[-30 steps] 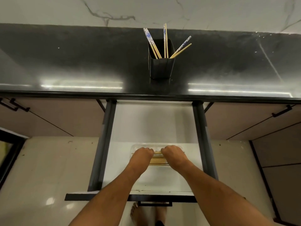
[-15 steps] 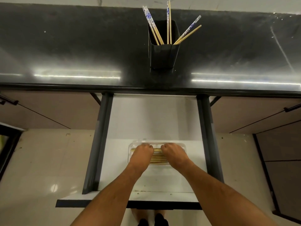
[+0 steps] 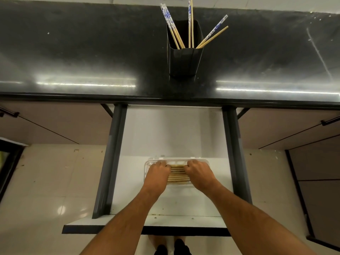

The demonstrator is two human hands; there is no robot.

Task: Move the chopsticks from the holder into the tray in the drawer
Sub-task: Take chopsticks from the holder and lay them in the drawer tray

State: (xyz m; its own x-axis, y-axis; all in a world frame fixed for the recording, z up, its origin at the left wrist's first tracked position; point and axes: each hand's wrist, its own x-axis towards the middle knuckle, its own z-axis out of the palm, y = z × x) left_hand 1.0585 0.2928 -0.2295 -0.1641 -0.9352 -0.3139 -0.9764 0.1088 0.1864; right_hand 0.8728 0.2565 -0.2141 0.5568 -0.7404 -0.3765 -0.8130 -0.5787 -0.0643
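Change: hands staying on the tray (image 3: 149,163); camera is tipping down.
Left hand (image 3: 158,174): fingers curled over chopsticks (image 3: 178,175), hold unclear.
Right hand (image 3: 199,173): likewise, hold unclear.
Surface: holder (image 3: 184,60) is standing on the black counter (image 3: 92,52); drawer (image 3: 174,133) open.

A glossy black table (image 3: 92,52) spans the view, long streaks of light reflected near its front edge. Pale marble wall (image 3: 257,2) runs behind it. Beige cabinet fronts (image 3: 55,122) with dark handles sit beneath, above shiny cream floor tiles (image 3: 46,190).
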